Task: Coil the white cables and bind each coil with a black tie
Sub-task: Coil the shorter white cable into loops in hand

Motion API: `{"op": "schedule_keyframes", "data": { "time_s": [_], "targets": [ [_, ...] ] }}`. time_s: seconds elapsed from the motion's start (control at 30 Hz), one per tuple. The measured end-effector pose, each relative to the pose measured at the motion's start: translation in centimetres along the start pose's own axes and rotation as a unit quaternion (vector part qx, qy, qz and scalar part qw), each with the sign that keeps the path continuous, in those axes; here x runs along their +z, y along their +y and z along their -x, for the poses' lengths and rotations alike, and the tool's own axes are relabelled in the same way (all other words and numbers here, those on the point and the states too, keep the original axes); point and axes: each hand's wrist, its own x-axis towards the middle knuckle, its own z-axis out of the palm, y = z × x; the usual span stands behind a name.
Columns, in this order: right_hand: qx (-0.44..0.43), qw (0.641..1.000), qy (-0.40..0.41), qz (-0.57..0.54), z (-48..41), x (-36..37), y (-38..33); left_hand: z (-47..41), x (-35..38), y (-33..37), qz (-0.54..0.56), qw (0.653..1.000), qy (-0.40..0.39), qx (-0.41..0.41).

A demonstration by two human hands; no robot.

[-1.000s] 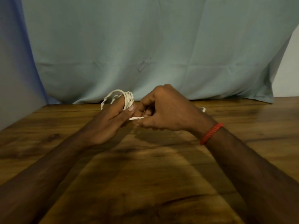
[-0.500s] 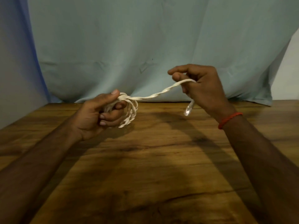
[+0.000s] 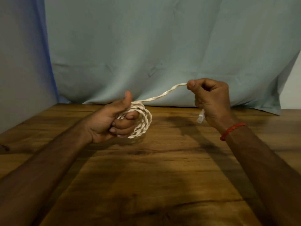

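My left hand (image 3: 112,121) grips a coil of white twisted cable (image 3: 143,121) just above the wooden table, fingers curled through the loops and thumb raised. From the coil a free length of cable (image 3: 162,95) rises to the right. My right hand (image 3: 211,100) pinches that length near its end, held above the table. The cable's clear plug end (image 3: 201,117) hangs below my right palm. No black tie shows anywhere in view.
A wooden table (image 3: 162,176) fills the lower half of the view. A pale blue cloth (image 3: 162,46) hangs behind its far edge. A red thread band (image 3: 231,131) circles my right wrist.
My hands have come apart: the right one drew the cable's free end up and to the right, then dropped a little. The left hand keeps hold of the coil, its thumb now lifted.
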Motion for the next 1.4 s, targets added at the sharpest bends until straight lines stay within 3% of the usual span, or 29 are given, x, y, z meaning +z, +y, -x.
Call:
{"op": "schedule_keyframes", "data": {
  "time_s": [0.07,0.1,0.2,0.3,0.43,0.57,0.63,0.73,0.9,1.0,1.07,1.13,1.4],
  "targets": [
    [-0.129,0.969,0.036,0.207,-0.1,-0.3,0.4,-0.3,0.5,-0.2,-0.014,1.0,0.003,-0.011],
    [-0.152,0.947,0.039,0.279,0.0,-0.5,0.9,-0.5,0.7,-0.2,-0.011,1.0,0.007,-0.011],
    [-0.081,0.91,-0.008,0.408,0.3,-0.5,2.3,-1.3,1.5,0.1,0.006,0.998,0.061,0.011],
    [0.009,0.896,-0.129,0.426,1.3,1.3,2.6,-1.9,2.0,0.0,0.017,0.986,0.144,0.08],
    [0.12,0.892,-0.256,0.352,2.9,4.2,1.0,-2.2,2.4,0.1,0.106,0.967,0.172,0.153],
    [0.224,0.911,-0.3,0.174,5.5,7.1,-0.7,-2.8,4.0,0.7,0.15,0.951,0.15,0.226],
    [0.256,0.911,-0.31,0.089,6.4,8.3,-1.5,-3.1,4.7,0.5,0.084,0.942,0.192,0.263],
    [0.281,0.905,-0.318,0.033,7.0,9.1,-3.0,-3.2,5.4,-0.3,-0.127,0.9,0.292,0.297],
    [0.314,0.912,-0.263,-0.027,6.6,9.0,-4.3,-2.8,5.7,-1.4,-0.382,0.841,0.238,0.301],
    [0.322,0.91,-0.253,-0.062,6.6,8.9,-4.8,-2.5,5.5,-1.2,-0.491,0.772,0.259,0.311],
    [0.334,0.903,-0.252,-0.102,6.4,8.8,-5.1,-2.1,4.9,-0.8,-0.542,0.727,0.277,0.318],
    [0.344,0.893,-0.257,-0.135,6.3,8.7,-5.5,-1.9,4.2,-0.6,-0.571,0.703,0.284,0.314],
    [0.35,0.878,-0.24,-0.22,6.5,8.7,-5.6,-1.6,3.0,0.0,-0.618,0.684,0.25,0.295]
  ]
}}
